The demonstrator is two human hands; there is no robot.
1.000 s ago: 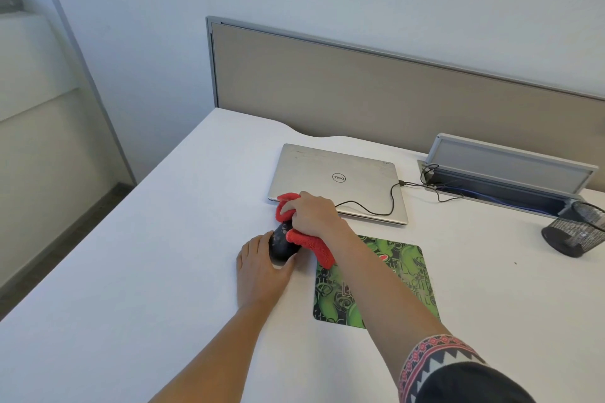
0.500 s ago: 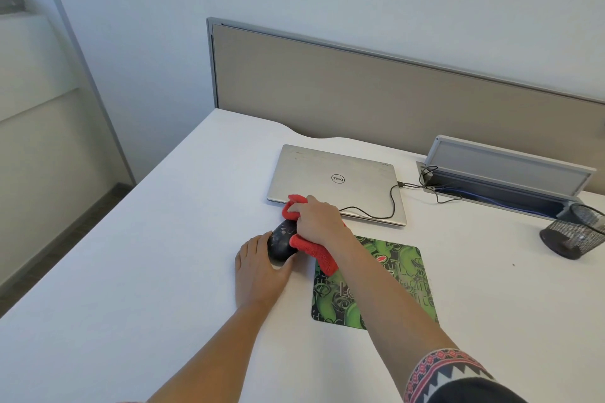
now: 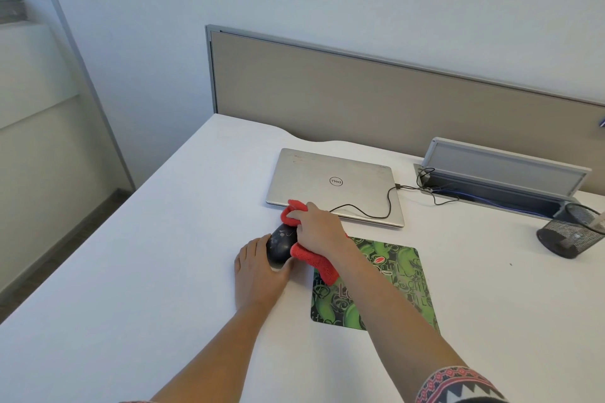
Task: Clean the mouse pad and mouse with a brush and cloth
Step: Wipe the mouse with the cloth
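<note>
On the white desk in my remote view, a black oval computer mouse sits just left of a green and black patterned rectangular mouse pad, off the pad and on the bare desktop. The left hand lies low on the desk behind the mouse. Its fingers run fairly straight along the mouse's left side and its thumb rests against the near right side, so the mouse is held between them. The right hand comes over the mouse's right side, fingers curled round a bunched red terry cloth and pressing it against the mouse. One fold of cloth sticks out past the fingertips toward the laptop. Another end trails from under the palm onto the pad's near left corner. The right forearm crosses the pad.

Beyond the hands I see a closed silver laptop lying flat, logo up. I cannot tell whether the cloth touches its near edge. A thin black cable runs across its right corner to a grey flip-up cable box set in the desk. A black wire mesh pen cup stands at the far right, well apart from the pad. A beige partition panel rises behind the desk.
</note>
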